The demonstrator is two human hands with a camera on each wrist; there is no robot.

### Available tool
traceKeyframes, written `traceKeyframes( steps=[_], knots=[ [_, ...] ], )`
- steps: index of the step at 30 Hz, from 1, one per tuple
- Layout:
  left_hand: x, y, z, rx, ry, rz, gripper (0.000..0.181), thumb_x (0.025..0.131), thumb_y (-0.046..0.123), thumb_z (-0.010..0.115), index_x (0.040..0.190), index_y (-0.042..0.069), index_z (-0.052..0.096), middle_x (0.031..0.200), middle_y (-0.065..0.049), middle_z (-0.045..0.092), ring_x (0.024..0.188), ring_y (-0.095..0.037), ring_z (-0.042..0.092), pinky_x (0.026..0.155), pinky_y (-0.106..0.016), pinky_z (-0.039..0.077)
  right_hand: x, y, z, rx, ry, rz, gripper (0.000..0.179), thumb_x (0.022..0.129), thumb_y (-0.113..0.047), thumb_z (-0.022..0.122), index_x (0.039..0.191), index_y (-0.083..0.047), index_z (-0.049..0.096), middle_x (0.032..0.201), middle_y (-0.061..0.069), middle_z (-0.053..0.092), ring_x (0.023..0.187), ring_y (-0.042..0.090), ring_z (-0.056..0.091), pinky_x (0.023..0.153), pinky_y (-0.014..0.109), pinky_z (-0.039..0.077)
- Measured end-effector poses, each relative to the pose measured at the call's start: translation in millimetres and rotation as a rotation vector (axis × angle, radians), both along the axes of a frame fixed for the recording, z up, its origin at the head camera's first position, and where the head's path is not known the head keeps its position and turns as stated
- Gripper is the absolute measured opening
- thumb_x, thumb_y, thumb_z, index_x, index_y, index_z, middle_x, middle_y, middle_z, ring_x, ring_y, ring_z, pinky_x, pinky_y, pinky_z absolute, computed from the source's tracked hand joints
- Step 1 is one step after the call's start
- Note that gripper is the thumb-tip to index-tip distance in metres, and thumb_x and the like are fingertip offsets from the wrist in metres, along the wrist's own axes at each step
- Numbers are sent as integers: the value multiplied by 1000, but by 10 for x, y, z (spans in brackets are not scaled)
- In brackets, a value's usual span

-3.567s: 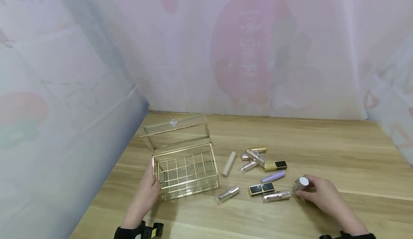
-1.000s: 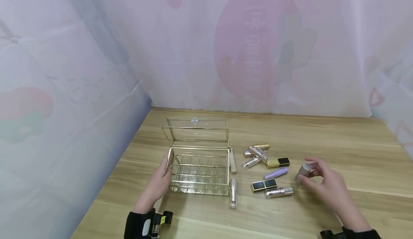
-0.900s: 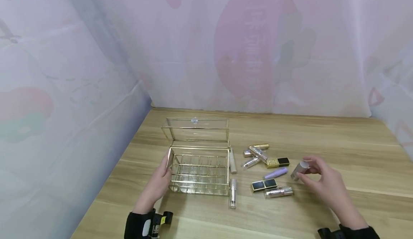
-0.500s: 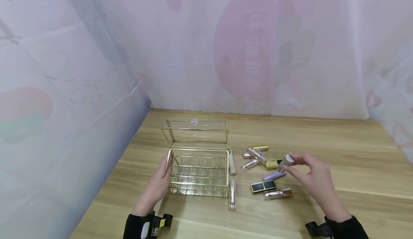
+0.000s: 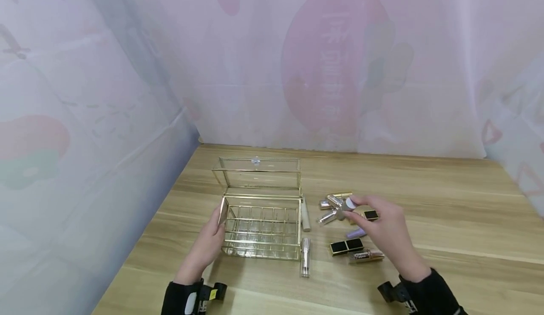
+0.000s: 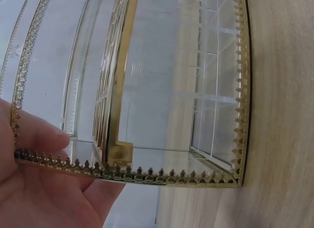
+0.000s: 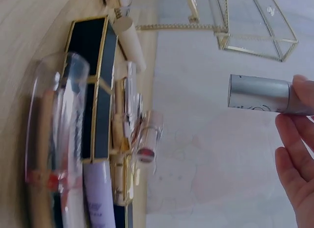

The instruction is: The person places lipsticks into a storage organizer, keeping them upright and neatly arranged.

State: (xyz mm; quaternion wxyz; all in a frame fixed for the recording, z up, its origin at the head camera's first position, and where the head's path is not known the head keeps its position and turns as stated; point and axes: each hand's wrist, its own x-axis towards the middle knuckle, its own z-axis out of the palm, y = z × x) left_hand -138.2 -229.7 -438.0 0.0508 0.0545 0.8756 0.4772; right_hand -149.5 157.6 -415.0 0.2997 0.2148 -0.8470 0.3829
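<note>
My left hand (image 5: 205, 246) grips the left side of a clear glass makeup box (image 5: 262, 196) with gold edging, its lid raised at the back. The left wrist view shows the thumb inside the rim and the other fingers outside the glass. A gold grid divides the box, and its slots look bare. My right hand (image 5: 384, 223) pinches a silver lipstick tube (image 7: 260, 94) between thumb and fingers, above the scattered lipsticks. Below it lie a purple tube (image 5: 356, 233), a black-and-gold lipstick (image 5: 346, 246) and a clear-capped lipstick (image 5: 367, 256).
A beige tube (image 5: 305, 216) and a clear-capped silver lipstick (image 5: 305, 258) lie right beside the box's right side. Several lipsticks form a small heap, with a gold one (image 5: 340, 195) at the back. Printed cloth (image 5: 238, 93) hangs behind and beside the wooden table (image 5: 459, 201).
My right hand lifted the silver tube and carried it left over the heap. Earlier, the box shifted right and turned square, and the nearby silver lipstick swung round. Lately, my left hand stays put.
</note>
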Motion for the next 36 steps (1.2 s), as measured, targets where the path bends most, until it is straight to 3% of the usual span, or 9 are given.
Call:
traceKeyframes(
  steps=[6,13,18,25,30,36],
  knots=[
    [2,-7,20,-21,-40,0,59,101,3,27,154,9,1,154,-26,13,135,-39,16,111,-59,13,-25,-174,60,-28,5,49,33,66,-8,82,97,-3,71,94,8,75,89,17,66,82,34,55],
    [-14,-32,-2,-36,-28,-2,59,100,2,27,153,8,2,154,-26,13,135,-39,17,111,-59,14,-47,-384,90,-126,54,78,35,64,-4,82,97,-1,71,94,9,75,88,16,65,84,17,51],
    [-25,-40,-20,-29,-30,0,61,99,0,27,154,9,3,153,-27,15,134,-41,19,110,-60,15,-60,-538,109,-160,133,108,35,63,-2,82,96,-1,70,91,10,73,85,17,66,81,15,51],
    [-34,-44,-24,2,-32,-7,60,99,0,26,153,8,2,155,-26,13,136,-39,15,111,-59,12,-55,-714,88,-228,93,186,32,65,1,81,95,1,69,91,14,72,83,20,67,75,10,53],
    [-40,-45,-32,2,-21,-11,60,99,0,26,153,8,3,155,-25,12,136,-39,15,111,-59,12,-83,-825,43,-210,152,239,30,63,3,80,92,2,71,90,15,73,84,22,66,85,15,51],
    [-40,-47,-34,-5,-16,-7,60,99,0,26,153,6,2,155,-25,10,136,-39,15,111,-59,12,-114,-921,-42,-147,167,241,29,65,0,80,93,1,71,93,14,73,88,22,66,82,29,55]
  ],
)
